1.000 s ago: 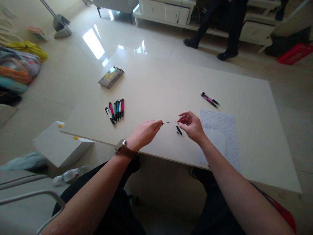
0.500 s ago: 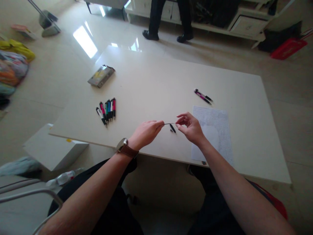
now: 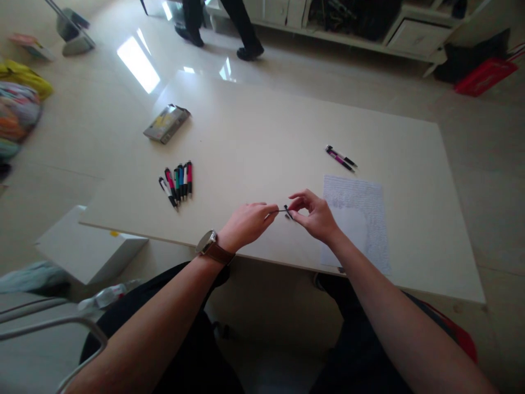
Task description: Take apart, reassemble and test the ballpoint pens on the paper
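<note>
My left hand (image 3: 251,223), with a watch on its wrist, pinches a thin dark pen refill (image 3: 281,210) held level above the white table (image 3: 254,148). At the refill's other end, the thumb and forefinger of my right hand (image 3: 315,218) close on its tip; whether a spring sits there is too small to tell. A black pen barrel part (image 3: 286,208) lies just beneath, partly covered by the refill and the right fingers. Beside it is a tiny dark piece (image 3: 287,216).
Several pens (image 3: 180,180) lie in a row at the left, near a grey box (image 3: 167,124). Two pens (image 3: 341,158) and a written sheet (image 3: 373,219) are at the right. Across the floor a person's legs (image 3: 240,24) show before a white cabinet (image 3: 418,38).
My right hand has moved slightly left, towards my left hand, and the gap between them has narrowed. The person in the background has stepped to the left.
</note>
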{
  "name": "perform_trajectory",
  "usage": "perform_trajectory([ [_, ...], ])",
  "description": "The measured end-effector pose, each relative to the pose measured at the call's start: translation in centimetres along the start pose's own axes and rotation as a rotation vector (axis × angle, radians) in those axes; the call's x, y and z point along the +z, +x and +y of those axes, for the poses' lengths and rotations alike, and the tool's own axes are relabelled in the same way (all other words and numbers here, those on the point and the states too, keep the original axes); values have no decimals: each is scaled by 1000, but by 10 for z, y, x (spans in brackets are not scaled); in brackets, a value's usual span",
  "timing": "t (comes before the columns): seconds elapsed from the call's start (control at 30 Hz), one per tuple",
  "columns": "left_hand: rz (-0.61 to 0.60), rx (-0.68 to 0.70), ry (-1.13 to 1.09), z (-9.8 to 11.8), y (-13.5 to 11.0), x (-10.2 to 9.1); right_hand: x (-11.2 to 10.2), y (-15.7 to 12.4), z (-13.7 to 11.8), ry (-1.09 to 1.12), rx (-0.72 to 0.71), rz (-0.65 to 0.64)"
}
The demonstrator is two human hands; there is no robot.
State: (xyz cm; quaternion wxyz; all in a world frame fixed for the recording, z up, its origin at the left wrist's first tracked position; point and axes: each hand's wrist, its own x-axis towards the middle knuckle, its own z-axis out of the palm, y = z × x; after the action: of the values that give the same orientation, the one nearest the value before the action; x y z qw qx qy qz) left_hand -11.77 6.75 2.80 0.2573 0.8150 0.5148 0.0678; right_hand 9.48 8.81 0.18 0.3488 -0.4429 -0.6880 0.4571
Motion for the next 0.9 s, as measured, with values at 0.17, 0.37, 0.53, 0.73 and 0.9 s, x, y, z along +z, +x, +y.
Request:
perform_trajectory([
  [0.17, 21, -27, -40, -2, 0, -3, 2, 6, 2, -59, -4, -49],
  [0.37, 47, -83, -69, -11, -8, -10, 2, 10, 35, -565, 168, -60],
  [0.53, 39, -104, -55, -19, -14, -8, 12, 10, 38, -668, 143, -40],
  [0.73, 64, -104, -19, -23, -17, -11, 5, 16, 13, -426, 68, 4],
  [0.9, 69, -117, -16, -23, -17, -14, 2, 15, 5, -310, -49, 65],
])
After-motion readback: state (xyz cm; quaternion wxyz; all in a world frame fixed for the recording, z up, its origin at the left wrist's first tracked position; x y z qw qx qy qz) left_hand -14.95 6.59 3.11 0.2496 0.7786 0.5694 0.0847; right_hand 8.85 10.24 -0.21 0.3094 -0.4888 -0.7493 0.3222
